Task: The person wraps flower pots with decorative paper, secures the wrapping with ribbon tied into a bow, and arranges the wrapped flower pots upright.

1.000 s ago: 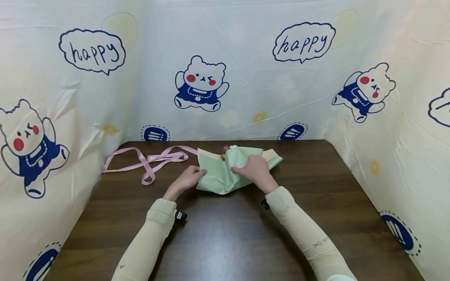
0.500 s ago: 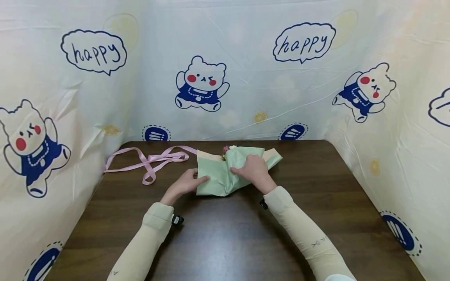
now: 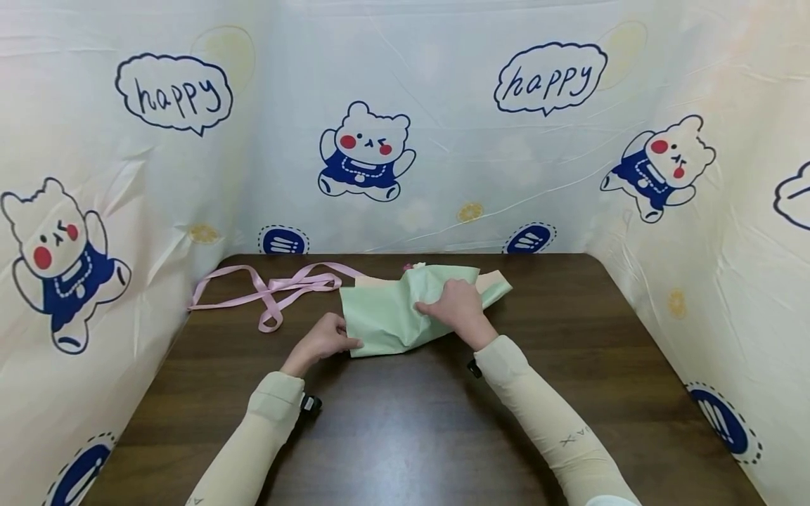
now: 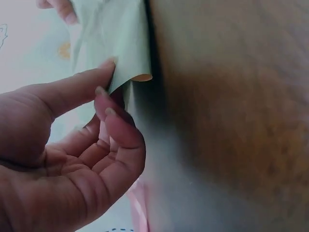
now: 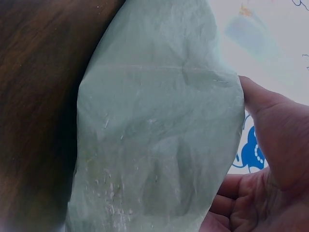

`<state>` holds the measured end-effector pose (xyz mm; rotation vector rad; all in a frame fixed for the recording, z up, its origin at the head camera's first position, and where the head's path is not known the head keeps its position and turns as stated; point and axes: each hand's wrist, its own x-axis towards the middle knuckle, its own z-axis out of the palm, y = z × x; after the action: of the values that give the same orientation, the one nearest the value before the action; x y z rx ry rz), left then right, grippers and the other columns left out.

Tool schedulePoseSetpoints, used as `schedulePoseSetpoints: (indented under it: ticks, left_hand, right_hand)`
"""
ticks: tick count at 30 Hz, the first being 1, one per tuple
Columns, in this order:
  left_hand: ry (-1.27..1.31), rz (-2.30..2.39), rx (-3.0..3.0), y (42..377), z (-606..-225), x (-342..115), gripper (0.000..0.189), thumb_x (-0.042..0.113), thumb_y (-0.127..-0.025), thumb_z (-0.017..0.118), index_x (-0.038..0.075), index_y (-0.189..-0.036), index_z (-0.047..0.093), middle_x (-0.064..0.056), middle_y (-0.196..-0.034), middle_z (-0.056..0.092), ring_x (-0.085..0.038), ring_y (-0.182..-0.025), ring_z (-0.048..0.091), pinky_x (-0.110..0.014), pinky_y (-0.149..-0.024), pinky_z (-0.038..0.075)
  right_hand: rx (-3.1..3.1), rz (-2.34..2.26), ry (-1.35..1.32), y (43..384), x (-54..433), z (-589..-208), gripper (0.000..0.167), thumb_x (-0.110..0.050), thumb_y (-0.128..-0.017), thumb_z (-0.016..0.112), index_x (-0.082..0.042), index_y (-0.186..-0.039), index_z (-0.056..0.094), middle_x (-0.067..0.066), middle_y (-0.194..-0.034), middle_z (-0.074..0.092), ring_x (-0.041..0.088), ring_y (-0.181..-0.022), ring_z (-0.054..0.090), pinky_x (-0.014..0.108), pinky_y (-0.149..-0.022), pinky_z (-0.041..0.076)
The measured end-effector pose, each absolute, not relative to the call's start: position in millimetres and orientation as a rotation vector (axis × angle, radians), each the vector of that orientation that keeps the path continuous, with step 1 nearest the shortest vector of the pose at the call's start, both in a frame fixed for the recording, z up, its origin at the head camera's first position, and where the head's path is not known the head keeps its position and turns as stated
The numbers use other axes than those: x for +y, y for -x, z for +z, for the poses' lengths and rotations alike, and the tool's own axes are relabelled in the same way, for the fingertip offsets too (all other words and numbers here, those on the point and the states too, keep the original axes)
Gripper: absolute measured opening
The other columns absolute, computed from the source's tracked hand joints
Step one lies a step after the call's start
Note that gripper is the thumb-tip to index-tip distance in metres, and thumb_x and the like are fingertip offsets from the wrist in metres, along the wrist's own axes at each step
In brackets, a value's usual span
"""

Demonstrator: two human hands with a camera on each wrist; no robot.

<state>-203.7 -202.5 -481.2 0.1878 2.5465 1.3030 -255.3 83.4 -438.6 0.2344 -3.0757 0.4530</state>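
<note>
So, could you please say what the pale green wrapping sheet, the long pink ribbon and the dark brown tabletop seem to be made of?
The pale green wrapping sheet: probably thin, mostly matte paper, as it creases and curls.
The long pink ribbon: perhaps satin fabric, given its sheen and loose loops.
The dark brown tabletop: wood or laminate, slightly glossy, showing streaky grain and reflected light.

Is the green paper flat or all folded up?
Folded: the green paper bunches up under the right hand, a peach-coloured side shows behind it, and flowers peek out at its far edge.

Ribbon point(image 3: 310, 282) left of wrapping paper point(image 3: 380, 316), flowers point(image 3: 408, 267) apparently behind
</note>
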Motion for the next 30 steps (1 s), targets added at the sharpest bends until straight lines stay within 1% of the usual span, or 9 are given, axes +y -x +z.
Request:
schedulePoseSetpoints:
  ticks: [4,8,11,14,19,21,24,26,30]
  left_hand:
    - [-0.196,1.307,2.576,205.1,-483.9,-203.5,0.026,0.013,-0.093,0.073,0.001,-0.072,0.064,0.002,-0.061,0.048,-0.012,-0.057,0.045,-0.026,-0.055,0.039]
    - [-0.154,1.397,2.545,208.7,-484.7,-201.6,0.03,0.022,-0.103,0.061,-0.002,-0.087,0.069,-0.004,-0.074,0.058,-0.015,-0.067,0.052,-0.029,-0.061,0.047]
    - [-0.129,1.441,2.523,211.5,-484.9,-198.9,0.033,0.024,-0.105,0.058,-0.005,-0.1,0.071,-0.007,-0.081,0.062,-0.016,-0.073,0.056,-0.03,-0.066,0.052]
    - [-0.121,1.472,2.526,214.2,-487.6,-195.2,0.031,0.021,-0.103,0.06,-0.008,-0.102,0.073,-0.005,-0.079,0.063,-0.014,-0.07,0.057,-0.031,-0.066,0.054]
    - [-0.075,1.51,2.555,215.5,-490.3,-187.8,0.032,0.018,-0.102,0.062,-0.005,-0.08,0.068,0.0,-0.065,0.056,-0.011,-0.058,0.057,-0.03,-0.058,0.052]
    - [-0.051,1.526,2.515,214.6,-489.9,-185.2,0.035,0.02,-0.103,0.059,-0.004,-0.077,0.063,-0.001,-0.064,0.054,-0.012,-0.057,0.059,-0.031,-0.056,0.055]
    - [0.01,1.61,2.37,212.9,-490.4,-181.2,0.035,0.021,-0.106,0.054,-0.006,-0.085,0.058,-0.007,-0.068,0.058,-0.016,-0.057,0.064,-0.034,-0.056,0.059]
    - [0.04,1.668,2.269,211.0,-490.9,-179.7,0.034,0.022,-0.108,0.051,-0.009,-0.094,0.056,-0.012,-0.072,0.062,-0.019,-0.057,0.068,-0.035,-0.055,0.06]
    - [0.031,1.765,2.189,208.0,-490.0,-176.4,0.036,0.021,-0.109,0.048,-0.014,-0.104,0.053,-0.017,-0.068,0.068,-0.019,-0.051,0.068,-0.032,-0.05,0.058]
  right_hand:
    - [-3.092,0.456,-0.208,255.4,83.4,-437.5,0.063,-0.069,-0.078,0.074,-0.01,-0.062,0.057,0.007,-0.061,0.058,0.021,-0.058,0.057,0.035,-0.049,0.046]
    - [-3.087,0.422,-0.213,256.1,82.6,-438.5,0.063,-0.069,-0.078,0.073,-0.01,-0.061,0.057,0.007,-0.061,0.058,0.021,-0.057,0.058,0.035,-0.048,0.047]
    - [-3.078,0.397,-0.244,256.1,81.6,-439.8,0.063,-0.068,-0.079,0.073,-0.011,-0.06,0.056,0.006,-0.06,0.057,0.02,-0.056,0.057,0.035,-0.048,0.046]
    - [-3.073,0.41,-0.26,255.2,81.6,-439.8,0.062,-0.067,-0.079,0.073,-0.011,-0.059,0.055,0.006,-0.059,0.057,0.02,-0.055,0.057,0.035,-0.048,0.046]
    - [-3.069,0.486,-0.263,253.3,86.6,-436.9,0.061,-0.065,-0.08,0.073,-0.011,-0.06,0.054,0.005,-0.059,0.055,0.02,-0.057,0.055,0.034,-0.049,0.045]
    - [-3.07,0.517,-0.258,252.9,89.1,-436.2,0.061,-0.065,-0.081,0.073,-0.011,-0.061,0.054,0.005,-0.058,0.054,0.02,-0.057,0.055,0.034,-0.05,0.044]
    - [-3.075,0.546,-0.246,253.0,91.8,-436.1,0.06,-0.064,-0.081,0.073,-0.011,-0.062,0.054,0.005,-0.059,0.053,0.021,-0.058,0.054,0.034,-0.052,0.043]
    - [-3.079,0.548,-0.244,253.3,91.8,-437.4,0.061,-0.065,-0.081,0.073,-0.01,-0.062,0.055,0.005,-0.059,0.054,0.021,-0.059,0.055,0.034,-0.053,0.044]
    - [-3.073,0.54,-0.238,253.7,90.5,-438.7,0.061,-0.066,-0.08,0.073,-0.01,-0.063,0.056,0.007,-0.061,0.057,0.022,-0.06,0.057,0.036,-0.053,0.046]
